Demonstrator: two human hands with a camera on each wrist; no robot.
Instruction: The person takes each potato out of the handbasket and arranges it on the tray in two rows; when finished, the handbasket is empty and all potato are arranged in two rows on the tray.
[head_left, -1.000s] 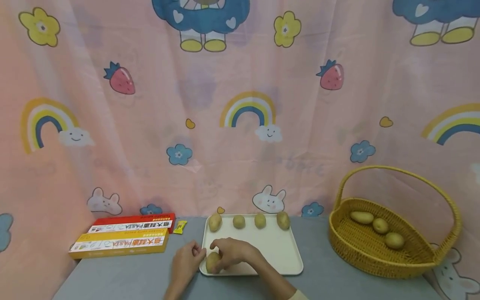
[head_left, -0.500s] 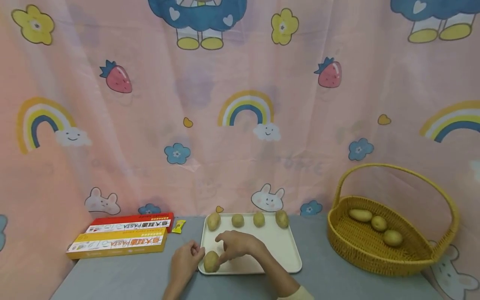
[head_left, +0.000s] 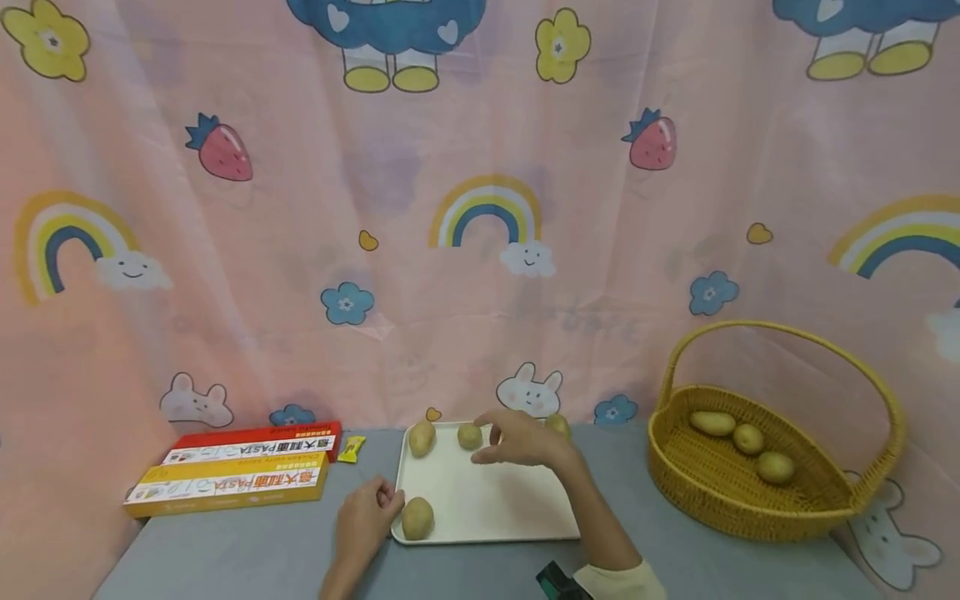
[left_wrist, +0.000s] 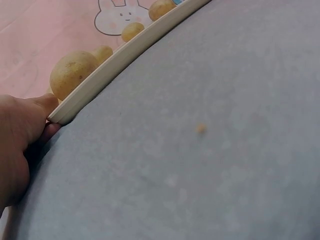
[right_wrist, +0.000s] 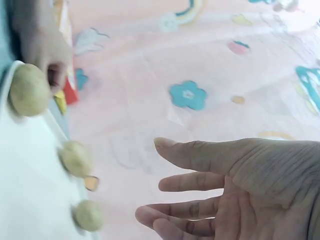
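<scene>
My left hand (head_left: 363, 518) pinches the near left corner of a cream tray (head_left: 495, 504); in the left wrist view its thumb lies at the rim and a finger shows underneath. Just inside that corner sits a large potato (head_left: 417, 518). Along the tray's far edge are more potatoes, among them one in the left corner (head_left: 422, 438), a small one (head_left: 470, 436) and one at the right (head_left: 558, 425). Over the far part of the tray my right hand (head_left: 525, 442) is held with fingers spread and nothing in them, covering part of that row.
To the right stands a wicker basket (head_left: 738, 500) with a tall handle and 3 potatoes inside. Two pasta boxes, one red (head_left: 300, 433) and one yellow (head_left: 225, 487), lie at the left, beside a small yellow packet (head_left: 352, 449). A printed pink curtain (head_left: 420, 350) hangs behind the table.
My right hand has let go of the potato at the near left corner and moved up, away and to the right. My left hand stays at the tray's corner. The head view has shifted slightly.
</scene>
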